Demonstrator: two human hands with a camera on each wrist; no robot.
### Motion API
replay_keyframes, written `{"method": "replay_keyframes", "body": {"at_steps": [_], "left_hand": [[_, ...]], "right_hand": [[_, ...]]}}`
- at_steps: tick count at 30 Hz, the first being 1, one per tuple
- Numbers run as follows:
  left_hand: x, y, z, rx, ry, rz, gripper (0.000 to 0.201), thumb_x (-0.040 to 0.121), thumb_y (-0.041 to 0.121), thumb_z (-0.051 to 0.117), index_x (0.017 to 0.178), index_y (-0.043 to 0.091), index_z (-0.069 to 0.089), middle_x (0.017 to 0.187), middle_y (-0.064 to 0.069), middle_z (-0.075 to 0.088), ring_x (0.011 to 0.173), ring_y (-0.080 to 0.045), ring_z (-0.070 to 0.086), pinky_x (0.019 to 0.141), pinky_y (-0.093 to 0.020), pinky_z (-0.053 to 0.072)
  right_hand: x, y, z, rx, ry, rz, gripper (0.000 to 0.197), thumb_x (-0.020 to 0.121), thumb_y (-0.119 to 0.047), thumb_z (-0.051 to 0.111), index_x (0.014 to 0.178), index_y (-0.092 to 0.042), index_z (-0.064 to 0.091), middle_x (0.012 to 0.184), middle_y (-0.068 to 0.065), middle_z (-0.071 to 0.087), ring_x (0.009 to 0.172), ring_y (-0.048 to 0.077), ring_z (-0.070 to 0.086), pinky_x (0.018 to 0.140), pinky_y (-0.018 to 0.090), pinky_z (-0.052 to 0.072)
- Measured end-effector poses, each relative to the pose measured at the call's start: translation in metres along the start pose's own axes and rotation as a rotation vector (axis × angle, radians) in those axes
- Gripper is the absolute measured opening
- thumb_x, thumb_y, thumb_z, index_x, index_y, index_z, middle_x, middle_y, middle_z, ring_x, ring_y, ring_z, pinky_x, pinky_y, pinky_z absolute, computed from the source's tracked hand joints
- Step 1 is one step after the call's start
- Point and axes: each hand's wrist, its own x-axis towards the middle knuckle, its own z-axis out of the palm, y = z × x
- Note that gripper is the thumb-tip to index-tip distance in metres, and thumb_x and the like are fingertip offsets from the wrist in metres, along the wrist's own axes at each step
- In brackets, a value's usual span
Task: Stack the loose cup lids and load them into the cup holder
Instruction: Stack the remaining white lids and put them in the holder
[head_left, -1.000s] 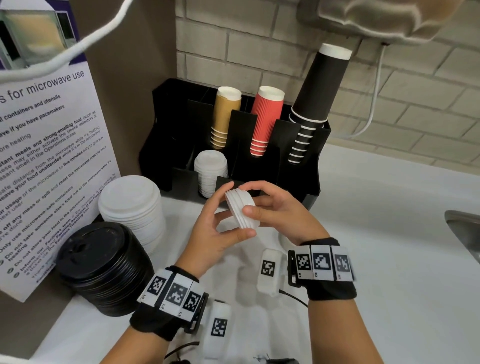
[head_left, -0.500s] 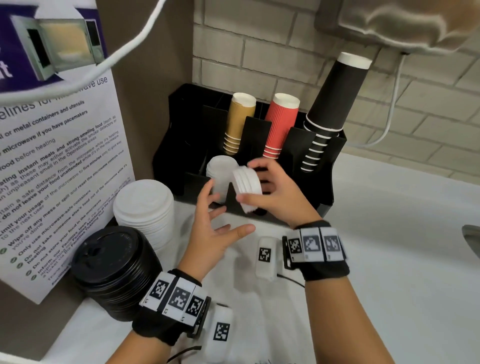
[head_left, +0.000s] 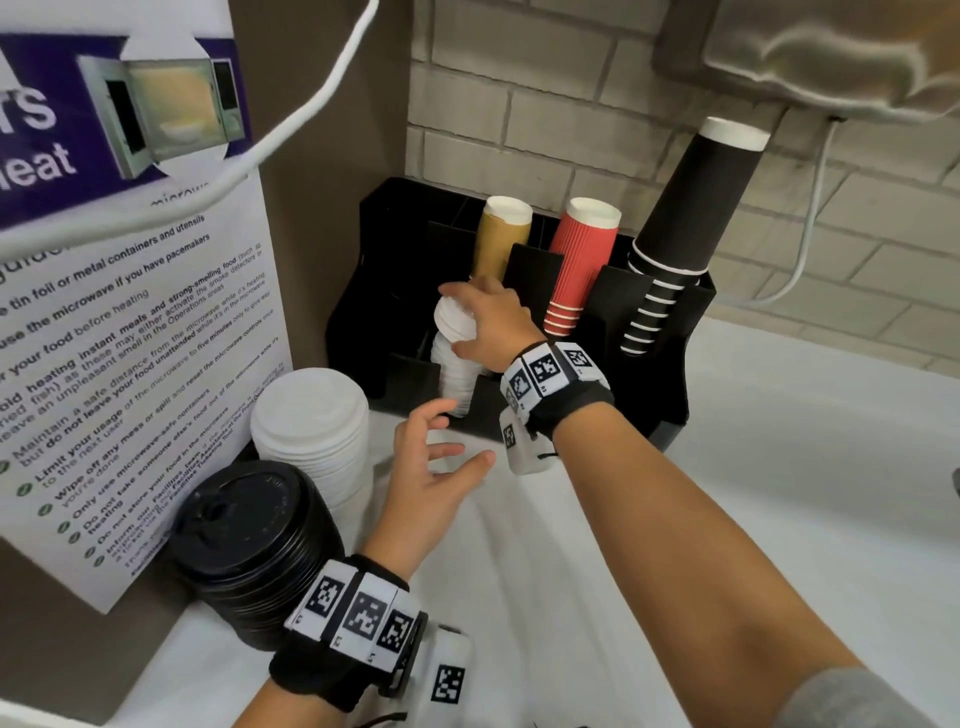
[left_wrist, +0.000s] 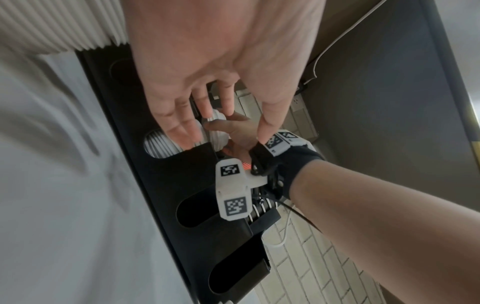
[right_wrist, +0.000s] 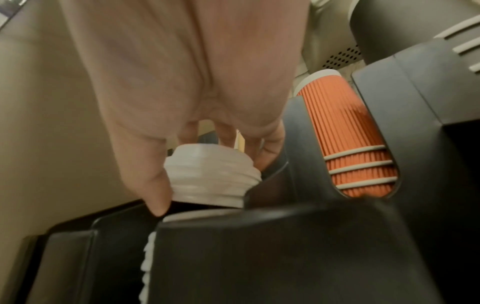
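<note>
My right hand grips a short stack of small white lids from above, just over the taller pile of small white lids that stands in a front slot of the black cup holder. In the right wrist view a thin dark gap shows between the held stack and the pile below. My left hand hovers open over the white counter in front of the holder, fingers spread, holding nothing. A loose stack of large white lids and a stack of black lids stand at the left.
The holder carries tan cups, red ribbed cups and black cups in its back slots. A microwave notice stands at the left, a brick wall behind, and a white cable hangs across the top left.
My left hand let go of the small lid stack and dropped back toward the counter. My right hand carried the stack forward and left, turning it flat over the pile in the holder slot.
</note>
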Motion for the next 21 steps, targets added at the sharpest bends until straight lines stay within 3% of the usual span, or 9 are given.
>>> {"method": "replay_keyframes", "body": {"at_steps": [4,11,15,21], "left_hand": [[0.002,0.001,-0.001,0.019,-0.007,0.0,0.053,0.083,0.013,0.074,0.118,0.042,0.047,0.13,0.002,0.042,0.104,-0.004,0.056,0.069,-0.016,0.047],[0.002,0.002,0.001,0.039,-0.029,0.007,0.049,0.083,0.014,0.073,0.116,0.041,0.048,0.128,0.006,0.043,0.106,-0.005,0.055,0.074,-0.017,0.047],[0.004,0.001,0.0,0.04,-0.028,0.015,0.049,0.083,0.014,0.074,0.113,0.043,0.049,0.126,0.008,0.043,0.106,-0.006,0.056,0.072,-0.009,0.048],[0.004,0.001,-0.001,0.046,-0.027,0.014,0.048,0.083,0.016,0.074,0.112,0.045,0.049,0.127,0.007,0.043,0.105,-0.006,0.056,0.073,-0.005,0.045]], "right_hand": [[0.003,0.002,0.002,-0.03,-0.018,-0.002,0.076,0.078,-0.014,0.07,0.145,-0.024,0.034,0.145,0.007,0.034,0.133,0.031,0.029,0.104,0.044,0.026],[-0.002,0.004,0.007,-0.228,-0.149,-0.057,0.073,0.086,-0.024,0.063,0.15,-0.021,0.028,0.151,0.005,0.031,0.139,0.027,0.027,0.107,0.046,0.027],[-0.008,0.0,0.013,-0.401,-0.053,-0.052,0.083,0.077,-0.031,0.074,0.148,-0.023,0.03,0.141,0.007,0.034,0.131,0.028,0.028,0.103,0.044,0.031],[-0.013,-0.005,0.026,-0.458,0.037,-0.029,0.074,0.082,-0.021,0.069,0.145,-0.018,0.03,0.139,0.01,0.035,0.126,0.029,0.034,0.099,0.043,0.036]]}}
